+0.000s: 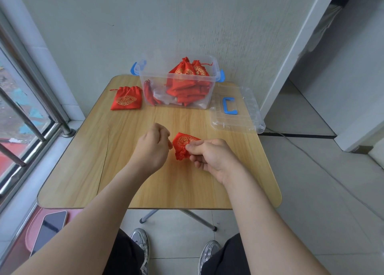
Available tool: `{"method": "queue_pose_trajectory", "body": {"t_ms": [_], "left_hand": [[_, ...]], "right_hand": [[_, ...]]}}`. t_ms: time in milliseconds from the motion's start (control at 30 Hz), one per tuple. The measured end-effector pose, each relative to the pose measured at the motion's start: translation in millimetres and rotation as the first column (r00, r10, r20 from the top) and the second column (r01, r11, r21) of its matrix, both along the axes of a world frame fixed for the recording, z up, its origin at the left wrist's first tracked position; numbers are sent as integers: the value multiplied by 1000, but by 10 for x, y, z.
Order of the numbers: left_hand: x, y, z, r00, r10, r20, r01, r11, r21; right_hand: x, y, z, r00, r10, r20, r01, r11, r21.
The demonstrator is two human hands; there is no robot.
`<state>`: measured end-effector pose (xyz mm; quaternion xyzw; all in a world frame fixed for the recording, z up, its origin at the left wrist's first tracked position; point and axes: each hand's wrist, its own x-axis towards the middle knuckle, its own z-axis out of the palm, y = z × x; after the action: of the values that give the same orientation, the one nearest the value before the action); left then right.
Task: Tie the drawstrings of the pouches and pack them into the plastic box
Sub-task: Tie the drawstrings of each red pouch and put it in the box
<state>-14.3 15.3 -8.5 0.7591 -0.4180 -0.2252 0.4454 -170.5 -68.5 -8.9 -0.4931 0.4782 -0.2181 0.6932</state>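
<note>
While our right hand point(212, 157) pinches the pouch point(184, 141) over the counter point(145, 183), our left hand point(152, 148) pinches its drawstring point(170, 146) | best: pull evenly, cinch snug, knot tight | box point(158, 75) stands behind, open.

Soft daylight is coming in through the window point(25, 117) left of the table point(187, 183), and it is lighting the tabletop evenly and brightly. Only faint, blurred shadows are lying on the wood. The plastic box point(143, 71) at the table's far edge is catching pale glints along its rim, and the phone point(49, 231) below the table's near-left corner is giving off a dull sheen. Focus is holding sharp across the table. The wide lens is bending the window bars and the wall edge point(301, 46) right of the table.
</note>
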Motion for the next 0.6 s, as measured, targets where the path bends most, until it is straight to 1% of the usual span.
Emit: {"method": "queue_pose_trajectory", "body": {"t_ms": [100,167,233,333,400,600], "left_hand": [[-57,16,35,990,-134,34,133,991,19],[-88,29,38,971,-224,88,220,974,47],[-96,30,2,950,-280,138,274,960,61],[-42,14,-39,948,-271,167,267,963,46],[-1,8,-39,950,-253,185,245,967,68],[61,20,-41,955,-213,207,192,975,117]], "right_hand": [[21,21,-7,999,31,-26,-31,999,-19],[34,34,-11,997,64,-44,-65,997,-32],[43,42,-29,995,81,-53,-83,996,-43],[49,55,-54,995,85,-50,-88,994,-69],[35,51,-52,994,91,-59,-97,990,-104],[22,76,11,963,126,-236,-191,942,-275]]}}
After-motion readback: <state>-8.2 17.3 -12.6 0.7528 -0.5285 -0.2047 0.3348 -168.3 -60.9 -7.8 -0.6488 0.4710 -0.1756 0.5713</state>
